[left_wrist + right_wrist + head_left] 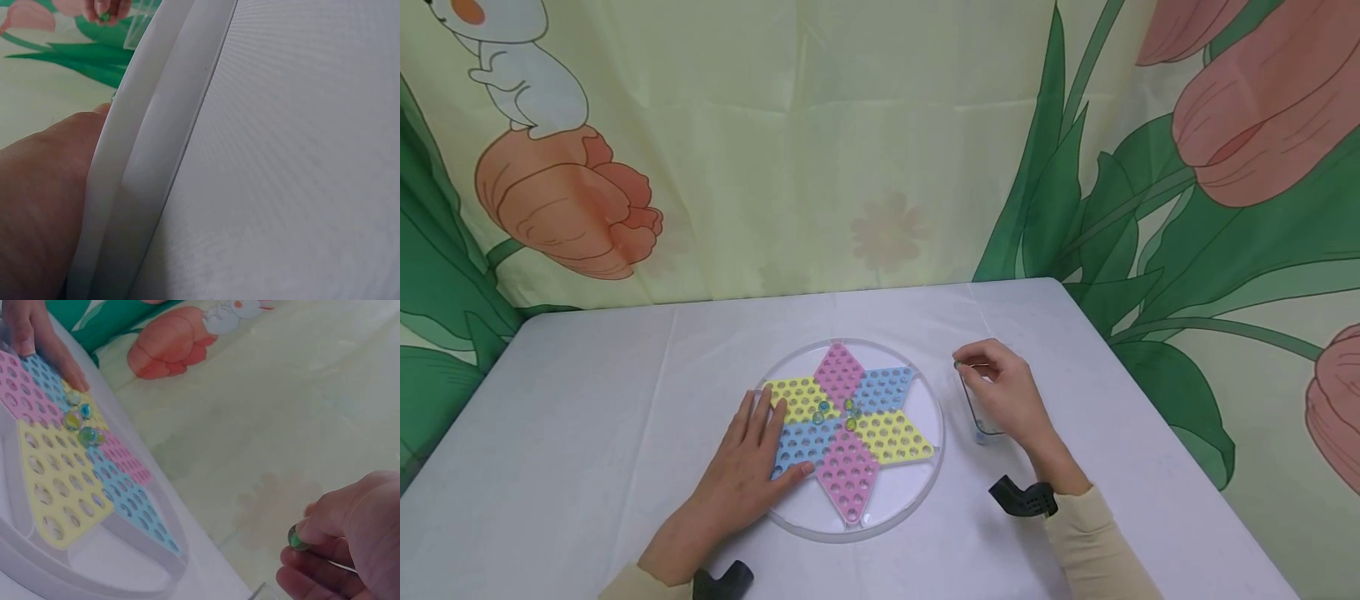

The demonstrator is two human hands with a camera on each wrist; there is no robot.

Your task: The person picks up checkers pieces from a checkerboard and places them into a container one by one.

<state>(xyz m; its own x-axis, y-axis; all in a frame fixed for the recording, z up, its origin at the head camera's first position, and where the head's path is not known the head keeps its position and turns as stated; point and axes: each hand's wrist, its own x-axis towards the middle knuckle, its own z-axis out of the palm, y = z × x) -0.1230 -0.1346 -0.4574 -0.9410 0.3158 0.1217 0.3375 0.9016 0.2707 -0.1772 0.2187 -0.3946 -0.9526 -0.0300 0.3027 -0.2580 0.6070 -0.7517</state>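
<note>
A round white Chinese checkers board [891, 518] carries a star of pink, yellow and blue hole plates. Several glass marbles [851, 424] sit in holes around its centre. My left hand [741, 467] rests on the board's left side, fingers extended over the yellow and blue plates. To the right of the board, my right hand [1003, 392] is raised over a small clear box [972, 406] and partly hides it. Between thumb and fingers it pinches a green glass marble [297, 538], best seen in the right wrist view.
The board and box stand on a table with a white cloth [572, 417]. Behind the table hangs a pale curtain [737, 167] printed with flowers and a white rabbit. A black band [1026, 497] is worn on the right wrist.
</note>
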